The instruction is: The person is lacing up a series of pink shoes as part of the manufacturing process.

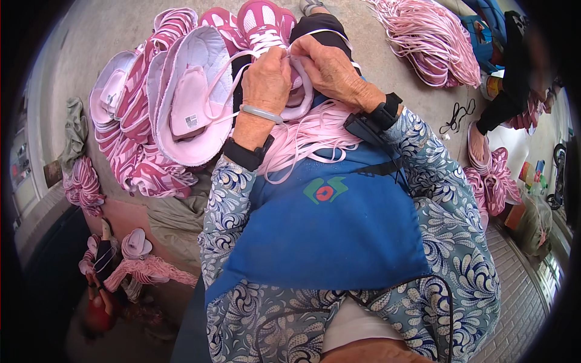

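My left hand (266,81) and my right hand (334,71) are close together at the top middle, fingers pinched over a pink-and-white shoe upper (298,103). A pale shoelace (219,81) loops down to the left from my left hand, which grips it. My right fingertips are closed on lace too, though the exact pinch is partly hidden. Just beyond my hands lies a pink sneaker upper (261,27) with white lacing. Across the blue apron (339,230) on my lap spreads a bundle of loose pink laces (311,138).
To the left are piled stacks of pink shoe uppers (192,115). At the upper right, a heap of pink laces (433,42) lies on the concrete floor (387,66). Other people sit at both sides, with more uppers (497,181) near them. A black cord (458,117) lies on the floor.
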Motion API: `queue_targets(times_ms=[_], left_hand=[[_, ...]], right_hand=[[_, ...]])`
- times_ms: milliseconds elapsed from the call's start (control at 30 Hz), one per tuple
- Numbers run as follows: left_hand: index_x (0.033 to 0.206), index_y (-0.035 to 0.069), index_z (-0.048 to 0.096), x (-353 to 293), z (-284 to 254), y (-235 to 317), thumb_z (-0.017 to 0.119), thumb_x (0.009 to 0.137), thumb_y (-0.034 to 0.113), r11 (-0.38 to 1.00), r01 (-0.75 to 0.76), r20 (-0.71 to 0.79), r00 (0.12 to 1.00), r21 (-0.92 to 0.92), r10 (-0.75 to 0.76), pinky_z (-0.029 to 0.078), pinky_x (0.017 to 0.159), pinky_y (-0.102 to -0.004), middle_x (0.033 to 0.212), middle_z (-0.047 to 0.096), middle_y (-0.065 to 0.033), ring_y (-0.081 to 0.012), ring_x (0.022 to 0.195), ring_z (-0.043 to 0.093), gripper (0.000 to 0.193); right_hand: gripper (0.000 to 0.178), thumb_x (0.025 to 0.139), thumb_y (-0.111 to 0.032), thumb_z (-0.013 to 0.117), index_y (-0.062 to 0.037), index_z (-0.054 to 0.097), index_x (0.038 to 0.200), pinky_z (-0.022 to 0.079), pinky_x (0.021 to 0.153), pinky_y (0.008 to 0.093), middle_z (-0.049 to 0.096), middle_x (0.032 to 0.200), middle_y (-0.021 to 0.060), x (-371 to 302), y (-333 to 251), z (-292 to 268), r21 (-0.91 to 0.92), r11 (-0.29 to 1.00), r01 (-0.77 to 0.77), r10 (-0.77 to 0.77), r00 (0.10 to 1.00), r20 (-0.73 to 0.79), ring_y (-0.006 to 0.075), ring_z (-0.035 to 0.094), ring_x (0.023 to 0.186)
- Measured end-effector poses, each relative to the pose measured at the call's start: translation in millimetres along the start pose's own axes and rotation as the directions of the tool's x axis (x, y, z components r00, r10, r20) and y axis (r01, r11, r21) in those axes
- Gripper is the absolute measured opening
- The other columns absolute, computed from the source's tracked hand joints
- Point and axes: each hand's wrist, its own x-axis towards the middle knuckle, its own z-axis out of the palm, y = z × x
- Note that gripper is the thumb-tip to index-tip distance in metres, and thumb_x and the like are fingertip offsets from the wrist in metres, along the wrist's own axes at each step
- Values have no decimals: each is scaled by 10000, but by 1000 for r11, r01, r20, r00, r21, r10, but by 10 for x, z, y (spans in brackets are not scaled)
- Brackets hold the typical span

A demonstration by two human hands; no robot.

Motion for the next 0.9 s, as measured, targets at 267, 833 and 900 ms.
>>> queue_targets(times_ms=[267,833,900], left_hand=[[838,13,523,-126,-77,-22,549,823,64,992,-120,-82,989,39,123,476,580,-425,711,588,-181,-360,684,598,59],[927,-25,582,-590,-1182,647,627,827,11,163,720,683,525,-675,508,485,532,-185,853,635,-83,-75,635,589,116],[934,-13,595,-662,-1097,342,628,847,95,169,734,732,571,-658,371,481,565,-193,814,627,-52,-77,649,584,142]], right_hand=[[183,858,-120,508,-63,499,1032,495,660,421,621,869,162,-26,-59,62,-46,997,58,-57,998,12,360,611,774],[167,856,-198,549,-46,547,926,453,815,367,594,977,85,-133,-688,-74,145,931,334,-363,815,452,241,595,865],[184,887,-214,515,-34,540,858,487,716,330,608,865,73,-104,-872,-292,200,972,123,-211,834,509,233,611,752]])
